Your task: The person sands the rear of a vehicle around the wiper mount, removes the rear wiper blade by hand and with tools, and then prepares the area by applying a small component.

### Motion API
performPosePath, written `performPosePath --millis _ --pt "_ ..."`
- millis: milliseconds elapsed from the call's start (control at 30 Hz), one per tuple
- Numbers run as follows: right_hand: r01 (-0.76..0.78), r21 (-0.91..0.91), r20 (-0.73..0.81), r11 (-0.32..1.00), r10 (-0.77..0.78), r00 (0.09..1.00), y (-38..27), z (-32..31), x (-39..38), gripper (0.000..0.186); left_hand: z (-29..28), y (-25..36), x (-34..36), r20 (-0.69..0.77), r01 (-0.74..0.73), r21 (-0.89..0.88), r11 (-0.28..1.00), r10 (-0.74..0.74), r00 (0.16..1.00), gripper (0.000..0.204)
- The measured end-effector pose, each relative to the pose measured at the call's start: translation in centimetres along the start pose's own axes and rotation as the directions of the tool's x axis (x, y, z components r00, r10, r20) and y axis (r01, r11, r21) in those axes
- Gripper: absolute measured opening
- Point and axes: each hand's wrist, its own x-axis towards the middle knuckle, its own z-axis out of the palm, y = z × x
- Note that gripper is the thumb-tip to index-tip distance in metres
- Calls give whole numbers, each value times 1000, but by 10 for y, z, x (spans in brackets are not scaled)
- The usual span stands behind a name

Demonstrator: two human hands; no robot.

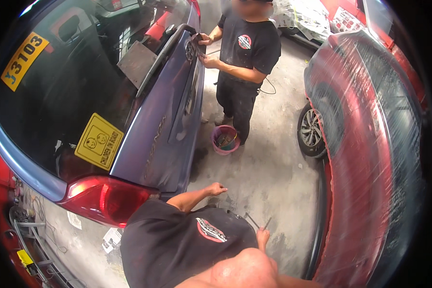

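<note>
Firstly, right hand (263, 236): low in view, fingers closed round a thin dark tool (256, 222).
Tool: two slim prongs stand up from the fist in a V, over the floor (273, 177), right of the black shirt (177, 245).
Left hand (217, 188): fingers loosely spread, holding nothing, at the lower edge of the purple hatch (168, 120); whether it touches the floor, I cannot tell.
Hands: well apart, left farther out than right.
Knee (247, 269): bare, just below the right hand.
Tail lamp (105, 198): red, left of the left arm, under the rear window.
Stickers: a yellow square one (99, 140) low on the glass, a yellow strip (24, 60) at its upper left.
Bucket (225, 139): pink, on the floor beyond the left hand, things inside too small to tell.
Co-worker (247, 53): stands just past the bucket in black, both hands at the far edge of the hatch.
Red car (369, 144): right side, wrapped in clear film, wheel (312, 129) showing.
</note>
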Motion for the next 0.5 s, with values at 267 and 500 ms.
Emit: performPosePath --millis 267,500 --pt "100 554 133 826 -207 969 -195 -148 108 54 -78 78 30 -206 40 -585 810 -197 959 46" --pt "164 942 46 292 -597 801 -317 -232 188 46 -207 228 68 -573 -531 -688 495 79 816 44"
